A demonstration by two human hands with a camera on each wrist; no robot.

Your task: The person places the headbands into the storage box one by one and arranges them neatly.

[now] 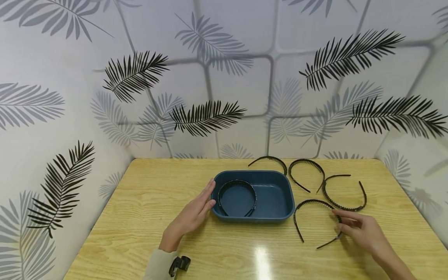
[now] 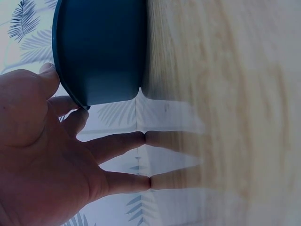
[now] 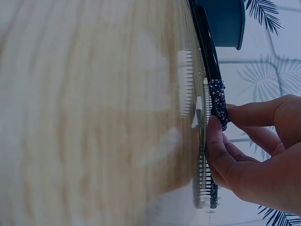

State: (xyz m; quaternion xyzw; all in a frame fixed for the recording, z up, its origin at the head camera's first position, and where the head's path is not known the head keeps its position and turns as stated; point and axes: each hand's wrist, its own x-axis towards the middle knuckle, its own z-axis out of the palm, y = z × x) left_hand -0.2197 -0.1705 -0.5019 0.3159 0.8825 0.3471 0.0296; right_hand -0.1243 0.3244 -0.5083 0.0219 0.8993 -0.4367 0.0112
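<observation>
Right hand (image 1: pixel 360 229) pinches a headband (image 1: pixel 316 223), left hand (image 1: pixel 196 212) flat against the tray (image 1: pixel 276 216), wrist cut off

The tray (image 1: pixel 273 212) is dark blue; the headbands, one inside it (image 1: pixel 237 195) and four on the desk (image 1: pixel 140 217), are black. The nearest headband (image 1: pixel 315 221) shows blue and white speckles. The desk is pale yellow wood grain; the wall (image 1: pixel 224 77) is white with black and grey leaves
</observation>
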